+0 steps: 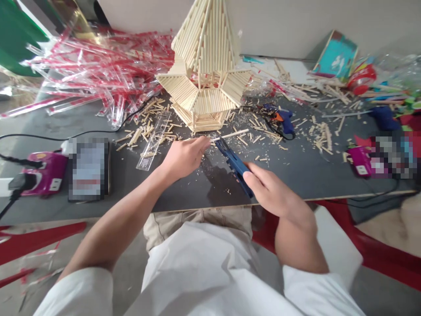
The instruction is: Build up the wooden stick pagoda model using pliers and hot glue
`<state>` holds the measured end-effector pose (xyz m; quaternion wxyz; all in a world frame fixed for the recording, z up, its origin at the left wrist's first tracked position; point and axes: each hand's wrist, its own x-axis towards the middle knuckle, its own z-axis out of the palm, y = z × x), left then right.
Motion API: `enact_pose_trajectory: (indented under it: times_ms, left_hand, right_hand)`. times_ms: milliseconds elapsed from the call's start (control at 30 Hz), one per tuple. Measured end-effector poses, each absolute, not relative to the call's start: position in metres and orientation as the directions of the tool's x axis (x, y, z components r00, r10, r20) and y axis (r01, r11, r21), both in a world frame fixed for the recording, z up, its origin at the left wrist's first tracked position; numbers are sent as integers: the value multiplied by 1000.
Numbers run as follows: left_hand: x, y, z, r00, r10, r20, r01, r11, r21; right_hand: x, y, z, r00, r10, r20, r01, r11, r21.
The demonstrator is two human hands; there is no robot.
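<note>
Thin stick at the tip of the blue pliers
Left hand fingers pinch it, seemingly for steadiness; right hand fingers grip the handles.

No word, brand or number can be read clearly. The clear ruler bears small printed marks, too fine to make out. The phone has its screen blurred into squares. A pale mark on the turquoise box is illegible, as are the pale patches on 2 purple socket blocks, left and right.
</note>
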<state>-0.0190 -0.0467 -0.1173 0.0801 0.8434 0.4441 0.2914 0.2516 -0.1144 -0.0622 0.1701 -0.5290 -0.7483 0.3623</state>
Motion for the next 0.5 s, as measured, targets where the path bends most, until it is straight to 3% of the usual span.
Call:
enact_pose_trajectory:
  times_ms: [233,500]
  left_hand:
    - [-17,-50,-115,462,799,385,718,-592,366]
    - [-17,-51,-115,431,802,414,764,-569,305]
  right_hand:
    - [221,-111,-65,-336,933,-130,552,83,-830]
    - [204,-117,-74,-291,955,-53,578,131,-805]
